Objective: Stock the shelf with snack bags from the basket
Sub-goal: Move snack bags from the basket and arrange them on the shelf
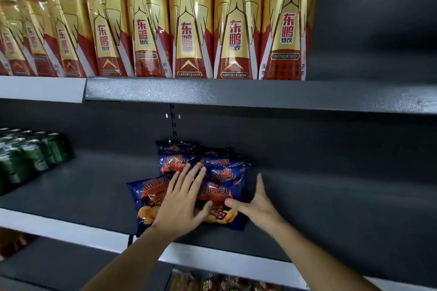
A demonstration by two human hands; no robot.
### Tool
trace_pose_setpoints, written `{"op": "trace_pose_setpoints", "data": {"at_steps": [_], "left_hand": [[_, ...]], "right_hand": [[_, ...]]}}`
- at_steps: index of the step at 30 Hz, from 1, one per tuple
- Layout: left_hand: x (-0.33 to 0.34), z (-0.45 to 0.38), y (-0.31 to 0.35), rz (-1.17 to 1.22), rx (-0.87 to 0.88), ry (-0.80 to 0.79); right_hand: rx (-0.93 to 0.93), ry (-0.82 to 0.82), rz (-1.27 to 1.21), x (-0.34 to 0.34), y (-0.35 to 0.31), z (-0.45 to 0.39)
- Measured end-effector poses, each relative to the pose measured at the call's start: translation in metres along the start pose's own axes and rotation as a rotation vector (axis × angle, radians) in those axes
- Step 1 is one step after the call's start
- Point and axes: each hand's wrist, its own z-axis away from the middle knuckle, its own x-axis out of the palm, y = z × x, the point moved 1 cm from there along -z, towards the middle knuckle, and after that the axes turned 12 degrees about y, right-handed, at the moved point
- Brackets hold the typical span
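Basket not in frame; bag count unclear, roughly five blue snack bags (220,172) overlap in a heap. They sit mid-depth on the dark grey shelf (331,208). Left hand (179,203) lies flat on the heap, fingers spread. Right hand (256,203) is spread against the heap's right edge, thumb on the front bag. Green cans (30,153) far left, cut off. Eight drink bottles (189,26) stand above.

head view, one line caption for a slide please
Both open hands steady blue crinkly snack bags on dark grey metal shelf.
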Motion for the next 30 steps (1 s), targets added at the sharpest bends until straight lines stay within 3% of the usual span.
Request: {"op": "trace_pose_setpoints", "data": {"at_steps": [6, 11, 15, 21, 30], "left_hand": [[-0.017, -0.026, 0.037, 0.099, 0.072, 0.168], [-0.008, -0.047, 0.115, 0.232, 0.194, 0.192], [0.003, -0.059, 0.193, 0.322, 0.210, 0.133], [-0.004, -0.070, 0.350, 0.532, 0.356, 0.096], [-0.058, -0.032, 0.664, 0.927, 0.537, -0.006]], "right_hand": [[-0.291, 0.477, 0.083, -0.028, -0.004, 0.030], [-0.323, 0.542, 0.353, -0.066, -0.011, 0.073], [-0.389, 0.733, 0.755, -0.126, -0.013, 0.114], [-0.202, 0.890, 0.867, -0.260, 0.001, 0.190], [0.109, 1.240, 0.895, -0.483, 0.050, 0.387]]}}
